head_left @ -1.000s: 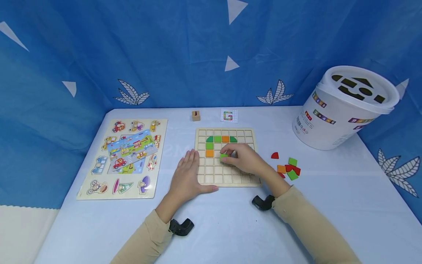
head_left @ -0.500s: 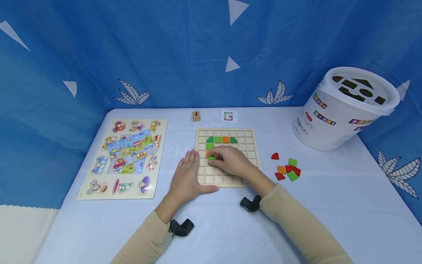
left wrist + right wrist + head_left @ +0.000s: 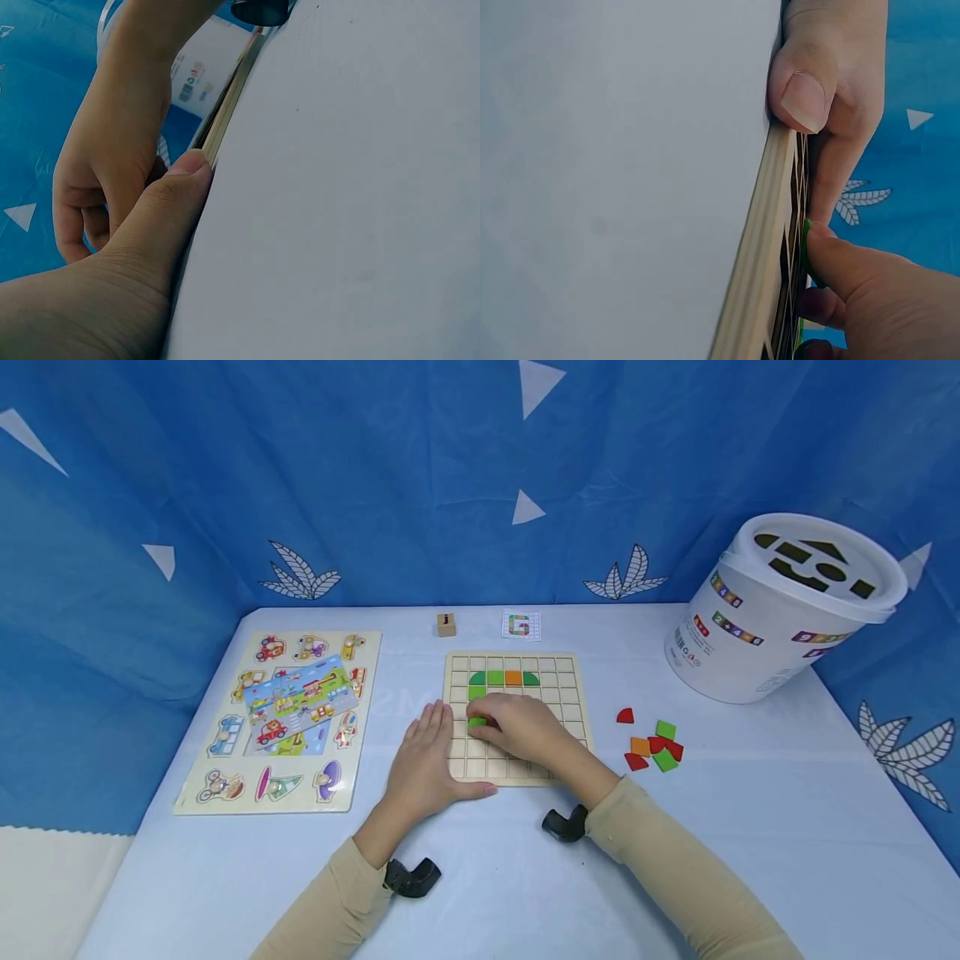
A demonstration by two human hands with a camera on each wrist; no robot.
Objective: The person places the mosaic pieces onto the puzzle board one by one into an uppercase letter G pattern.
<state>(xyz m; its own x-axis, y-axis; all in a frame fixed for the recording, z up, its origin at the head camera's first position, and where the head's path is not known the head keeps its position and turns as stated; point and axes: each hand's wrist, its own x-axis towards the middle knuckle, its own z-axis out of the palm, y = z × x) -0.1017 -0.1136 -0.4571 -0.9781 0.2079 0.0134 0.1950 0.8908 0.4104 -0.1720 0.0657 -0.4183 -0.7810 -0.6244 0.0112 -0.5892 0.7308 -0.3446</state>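
Observation:
A wooden grid board (image 3: 517, 768) lies mid-table, with green and orange tiles in its upper left squares. My right hand (image 3: 521, 727) pinches a green square tile (image 3: 477, 722) at the board's left side, just below the column of tiles. In the right wrist view the green tile (image 3: 808, 251) stands tilted at the board's face, under the thumb. My left hand (image 3: 423, 768) lies flat along the board's left edge, fingers straight and thumb against the near edge. The left wrist view shows that thumb (image 3: 184, 184) touching the board's side. The orange tile is hidden behind my right fingers.
Loose red, green and orange tiles (image 3: 665, 728) lie right of the board. A white bucket (image 3: 738, 635) stands at the back right. Behind the board sit a pattern card (image 3: 521, 625) and a small wooden cube (image 3: 446, 625). A peg puzzle board (image 3: 262, 806) bearing picture cards lies left.
My right hand has moved left and slightly down over the board, carrying the green tile to the left column below the orange one. My left hand has stayed in place.

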